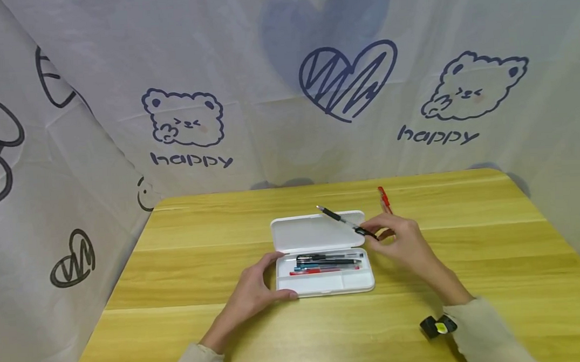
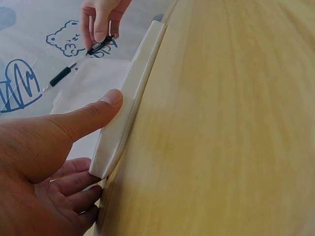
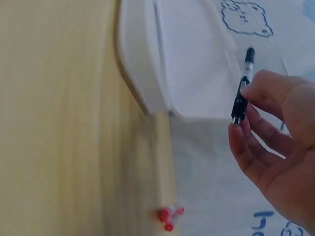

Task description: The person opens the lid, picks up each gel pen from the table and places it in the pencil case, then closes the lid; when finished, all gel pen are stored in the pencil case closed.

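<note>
A white pencil case (image 1: 314,282) lies on the table with its lid (image 1: 297,236) folded back. Several pens (image 1: 327,263), black, blue and red, lie in its rear compartment. My left hand (image 1: 253,288) holds the case's left end, with the thumb on the front wall, as the left wrist view also shows. Over the lid's right side, my right hand (image 1: 399,240) pinches a black-and-clear pen (image 1: 332,215) near its clip end. That pen is raised and tilted, its tip pointing up and left. In the right wrist view, the thumb and fingers meet on its black end (image 3: 239,105).
Behind the right hand, red pens (image 1: 385,199) lie on the wooden table (image 1: 201,260); the hand partly hides them, so I cannot tell how many. A white printed cloth (image 1: 268,133) hangs behind the table's far edge and along the left side.
</note>
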Tool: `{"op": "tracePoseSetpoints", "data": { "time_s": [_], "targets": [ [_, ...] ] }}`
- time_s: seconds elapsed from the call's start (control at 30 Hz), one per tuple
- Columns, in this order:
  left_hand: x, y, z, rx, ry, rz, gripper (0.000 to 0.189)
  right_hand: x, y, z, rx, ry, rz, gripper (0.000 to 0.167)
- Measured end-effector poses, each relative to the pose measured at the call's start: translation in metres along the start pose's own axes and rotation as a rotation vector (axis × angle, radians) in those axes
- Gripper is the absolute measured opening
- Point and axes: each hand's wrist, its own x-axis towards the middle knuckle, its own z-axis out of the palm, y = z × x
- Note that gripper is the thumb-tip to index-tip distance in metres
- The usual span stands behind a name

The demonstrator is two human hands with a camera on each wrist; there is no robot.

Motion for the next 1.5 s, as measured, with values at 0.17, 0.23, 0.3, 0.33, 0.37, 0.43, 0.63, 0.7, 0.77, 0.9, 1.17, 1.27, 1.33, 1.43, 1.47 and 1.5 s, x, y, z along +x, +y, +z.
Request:
{"op": "tracePoseSetpoints", "data": {
  "time_s": [0.17,0.23,0.3,0.33,0.37,0.43,0.63,0.7,0.77,0.9,1.17,1.27,1.33,1.43,1.47,1.5],
  "targets": [
    [0.000,0.001,-0.001,-0.001,-0.003,-0.012,0.089,-0.002,-0.001,0.014,0.017,-0.124,-0.019,0.027],
    [0.000,0.002,-0.001,-0.001,-0.003,-0.017,0.089,-0.002,-0.002,0.018,0.008,-0.175,-0.005,0.026],
    [0.000,0.002,-0.001,0.001,-0.003,-0.013,0.089,-0.003,-0.002,0.022,-0.012,-0.221,0.000,0.023],
    [0.000,0.001,-0.001,-0.001,-0.003,-0.014,0.089,-0.003,-0.002,0.023,-0.022,-0.243,-0.003,0.022],
    [0.000,0.001,-0.001,0.001,-0.003,-0.015,0.089,-0.003,-0.003,0.024,-0.037,-0.262,-0.005,0.021],
    [0.000,0.001,0.000,0.002,-0.004,-0.012,0.089,-0.004,-0.003,0.026,-0.068,-0.290,-0.021,0.019],
    [0.000,0.001,0.001,0.001,0.002,-0.005,0.090,-0.005,-0.001,0.029,-0.164,-0.309,-0.042,0.019],
    [0.000,0.001,0.001,0.001,0.001,-0.001,0.090,-0.005,-0.001,0.030,-0.188,-0.305,-0.042,0.021],
    [0.000,0.002,0.001,0.000,0.001,0.003,0.090,-0.005,-0.001,0.030,-0.203,-0.298,-0.044,0.023],
    [0.001,0.002,0.001,0.000,0.004,0.009,0.089,-0.005,0.000,0.029,-0.166,-0.282,-0.032,0.025],
    [0.001,0.001,0.002,0.008,-0.001,0.003,0.090,-0.002,0.009,0.004,-0.080,-0.053,0.010,0.024],
    [0.002,0.001,0.002,0.012,-0.001,0.004,0.090,-0.003,0.017,-0.010,-0.112,0.081,0.074,0.023],
    [0.002,0.001,0.001,0.015,0.001,0.005,0.091,-0.005,0.024,-0.017,-0.134,0.143,0.138,0.022],
    [0.001,0.000,0.001,0.012,0.004,0.005,0.090,-0.008,0.032,-0.026,-0.171,0.152,0.246,0.023],
    [0.000,0.000,0.001,0.012,0.005,0.003,0.090,-0.010,0.034,-0.027,-0.181,0.136,0.278,0.024],
    [0.000,0.000,0.001,0.011,0.006,0.001,0.090,-0.011,0.037,-0.028,-0.190,0.112,0.308,0.024]
  ]
}}
